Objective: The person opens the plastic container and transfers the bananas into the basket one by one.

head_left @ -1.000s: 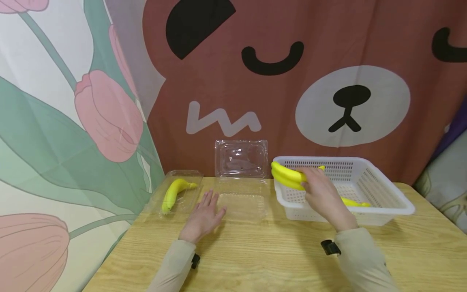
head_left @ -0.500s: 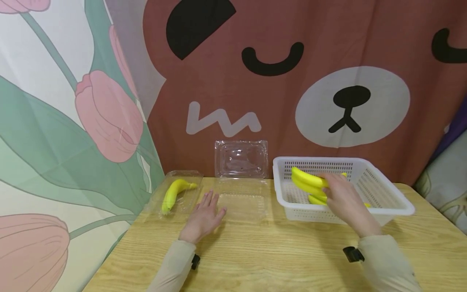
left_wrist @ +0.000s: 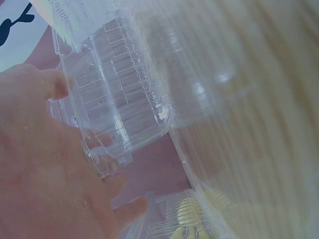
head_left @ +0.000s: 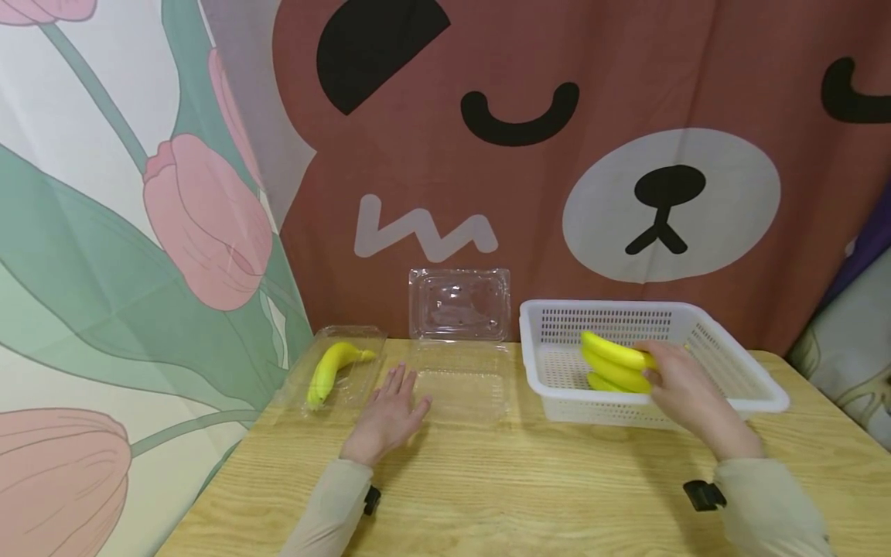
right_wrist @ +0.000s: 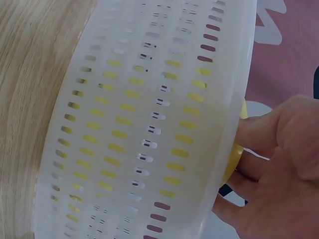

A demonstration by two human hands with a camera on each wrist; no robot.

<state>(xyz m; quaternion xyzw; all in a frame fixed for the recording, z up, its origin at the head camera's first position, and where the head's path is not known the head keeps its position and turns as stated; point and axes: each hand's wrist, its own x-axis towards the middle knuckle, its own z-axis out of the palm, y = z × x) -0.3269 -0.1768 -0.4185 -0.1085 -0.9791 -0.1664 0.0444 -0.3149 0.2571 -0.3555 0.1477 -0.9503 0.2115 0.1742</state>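
My right hand (head_left: 685, 387) grips a pair of yellow bananas (head_left: 612, 360) inside the white slotted basket (head_left: 668, 406). Beneath them lies more yellow fruit, mostly hidden. Through the basket wall (right_wrist: 134, 124) in the right wrist view, yellow shows behind the slots, and the hand (right_wrist: 279, 164) reaches over the rim. My left hand (head_left: 390, 414) lies with fingers spread at the near corner of an opened clear plastic clamshell box (head_left: 459, 371), its lid (head_left: 459, 305) upright. In the left wrist view, the hand (left_wrist: 60, 164) is beside the clear box (left_wrist: 114, 89).
To the left, a second clear container (head_left: 362, 387) holds one banana (head_left: 330, 371). Everything stands on a wood-grain table (head_left: 487, 487). Behind it hangs a brown cloth (head_left: 390, 155) with a bear print, and a tulip-print cloth (head_left: 90, 309) hangs at the left.
My right hand has moved right and down with the pair of bananas, from above the basket's left rim to low inside the basket. The left hand has stayed in place.
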